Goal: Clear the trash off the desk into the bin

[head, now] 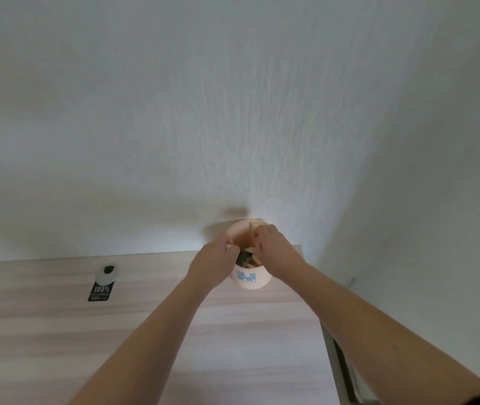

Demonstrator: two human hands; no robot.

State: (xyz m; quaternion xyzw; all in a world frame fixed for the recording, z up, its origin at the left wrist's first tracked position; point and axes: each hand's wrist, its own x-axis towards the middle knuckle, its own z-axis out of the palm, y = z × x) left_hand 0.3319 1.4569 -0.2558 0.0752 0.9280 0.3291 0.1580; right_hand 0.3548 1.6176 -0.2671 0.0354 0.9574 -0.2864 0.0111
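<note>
A wooden desk [57,331] is standing against a pale wall [174,112]. The bin [249,280] is standing upright at desk's far right corner, w/ opening up. Both hands are over the bin: left hand [213,263] fingers curled, right hand [276,252] pinching a tan scrap [252,233].

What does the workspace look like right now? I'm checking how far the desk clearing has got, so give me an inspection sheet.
Surface: wooden desk, mostly bare.
Job's things: small pink bin at the desk's far edge by the wall, scraps visible inside.
Clutter: black tag printed "100%", lying flat.
Hands: left hand and right hand over the bin's mouth; right pinches a thin tan scrap.
Cables: nothing seen; a grommet hole is beside the tag.
Surroundings: pale textured wall.
</note>
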